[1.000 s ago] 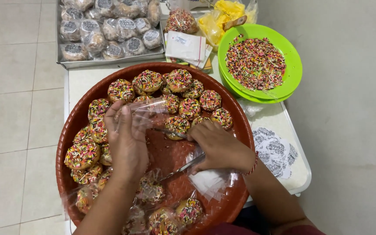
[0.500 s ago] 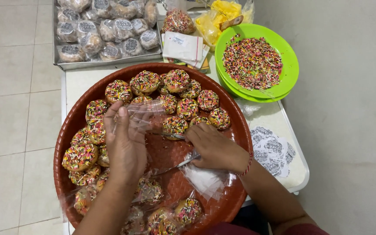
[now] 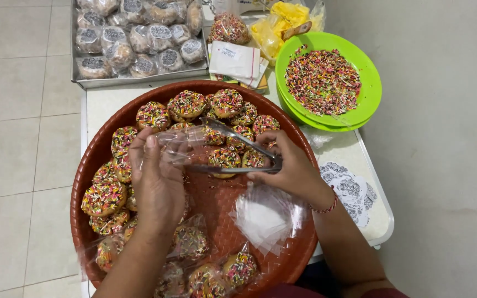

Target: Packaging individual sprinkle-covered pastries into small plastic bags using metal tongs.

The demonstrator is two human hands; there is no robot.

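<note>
The left hand (image 3: 158,176) pinches a clear bag (image 3: 180,144) by its mouth, fingers closed on the film, and holds it up over the middle of the round red tray (image 3: 296,144). The right hand (image 3: 288,165) is clamped on metal tongs (image 3: 238,152), whose arms stand apart with their tips at the bag's mouth, pointing toward 9 o'clock. Just below the tongs lies a sprinkled donut (image 3: 224,158); whether the tips touch it I cannot tell.

More sprinkled donuts ring the tray from 7 o'clock round to 1 o'clock. Bagged donuts (image 3: 211,273) lie at the tray's 6 o'clock edge, and a stack of empty bags (image 3: 263,218) rests at 4 o'clock, just below the right wrist.

The tray sits on a white surface (image 3: 379,221). At 2 o'clock from the tray stands a green plate (image 3: 371,83) heaped with coloured sprinkles. At 11 o'clock a metal pan (image 3: 139,80) holds wrapped donuts. Printed round labels (image 3: 351,190) lie at 3 o'clock, near the right forearm.
</note>
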